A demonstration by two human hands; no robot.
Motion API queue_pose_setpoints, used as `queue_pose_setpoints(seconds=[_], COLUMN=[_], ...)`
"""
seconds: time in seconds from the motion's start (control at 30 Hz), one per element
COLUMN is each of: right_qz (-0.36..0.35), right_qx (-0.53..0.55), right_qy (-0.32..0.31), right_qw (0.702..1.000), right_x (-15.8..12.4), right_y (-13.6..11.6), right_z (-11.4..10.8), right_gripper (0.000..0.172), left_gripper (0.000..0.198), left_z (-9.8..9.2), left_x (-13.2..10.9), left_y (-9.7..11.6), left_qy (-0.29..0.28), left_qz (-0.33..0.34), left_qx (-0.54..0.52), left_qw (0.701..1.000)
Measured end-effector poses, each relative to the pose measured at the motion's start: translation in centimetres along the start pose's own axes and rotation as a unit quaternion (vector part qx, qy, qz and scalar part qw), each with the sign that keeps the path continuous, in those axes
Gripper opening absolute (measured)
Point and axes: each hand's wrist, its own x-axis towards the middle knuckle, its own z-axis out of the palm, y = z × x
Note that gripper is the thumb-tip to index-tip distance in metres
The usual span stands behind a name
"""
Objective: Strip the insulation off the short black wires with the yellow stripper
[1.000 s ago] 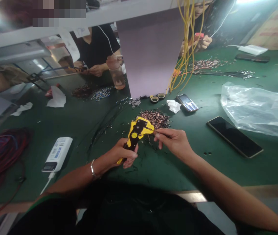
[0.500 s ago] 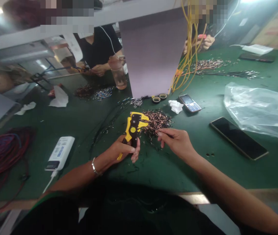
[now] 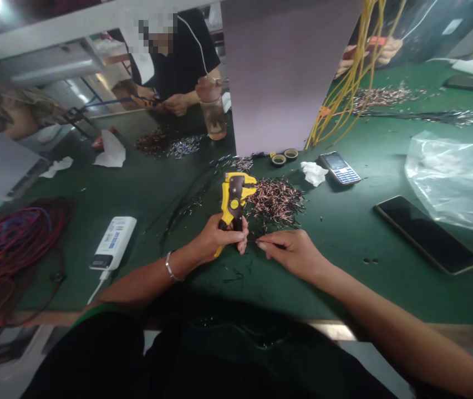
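My left hand [image 3: 228, 237] is wrapped round the handles of a yellow and black wire stripper [image 3: 233, 202], its jaws pointing right. Just beyond those jaws lies a heap of short wire pieces [image 3: 278, 202] with bare copper ends. Closer to me, my right hand [image 3: 292, 252] pinches the end of a thin wire [image 3: 252, 241] between thumb and fingertips. It is too fine and blurred for me to see its full length. Black scraps [image 3: 236, 271] are scattered on the green tabletop below the hands.
A white power bank [image 3: 113, 244] and coiled red wires [image 3: 15, 260] lie left. To the right are a smartphone [image 3: 427, 235], a keypad phone [image 3: 339, 168] and a plastic bag [image 3: 456, 183]. Tape rolls [image 3: 284, 157] sit before an upright panel [image 3: 280, 77]. Two people work across the table.
My right hand has drawn back from the copper heap toward me, and sits lower and nearer the left hand. The left hand keeps its hold on the wire stripper. The whole view has shifted slightly.
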Motion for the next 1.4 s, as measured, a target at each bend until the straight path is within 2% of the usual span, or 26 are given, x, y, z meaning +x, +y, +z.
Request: queue_pose_setpoints(seconds=[0.27, 0.53, 0.63, 0.77, 0.9, 1.07, 1.23, 1.4], right_qz=[0.066, 0.087, 0.111, 0.155, 0.168, 0.162, 0.134, 0.115], right_qx=[0.071, 0.101, 0.128, 0.205, 0.242, 0.272, 0.277, 0.270], right_qy=[-0.018, -0.009, 0.032, 0.101, 0.099, 0.105, 0.179, 0.237], right_qw=[0.995, 0.991, 0.985, 0.961, 0.950, 0.943, 0.934, 0.926], right_x=[0.1, 0.2, 0.3, 0.6, 0.7, 0.6, 0.6, 0.6], right_y=[0.5, 0.0, 0.2, 0.5, 0.4, 0.4, 0.1, -0.3], right_z=[-0.8, -2.0, -2.8, -3.5, -3.1, -2.7, -2.9, -3.1], right_gripper=[0.021, 0.021, 0.019, 0.019, 0.018, 0.017, 0.015, 0.014], left_gripper=[0.027, 0.028, 0.027, 0.027, 0.027, 0.028, 0.029, 0.033], left_z=[-0.3, -0.1, -0.1, -0.1, -0.3, -0.8, -1.2, -1.1], left_x=[0.0, -0.1, -0.1, 0.1, 0.1, 0.1, 0.0, -0.2], left_y=[0.0, 0.5, 0.8, 1.2, 1.1, 0.8, 0.6, 0.6], left_qy=[0.006, 0.019, 0.020, 0.015, -0.001, -0.015, -0.030, -0.069], left_qz=[0.002, -0.012, -0.015, -0.013, -0.022, -0.001, 0.028, -0.008], left_qx=[-0.003, -0.014, -0.025, -0.038, -0.057, -0.025, 0.071, 0.060], left_qw=[1.000, 1.000, 0.999, 0.999, 0.998, 1.000, 0.997, 0.996])
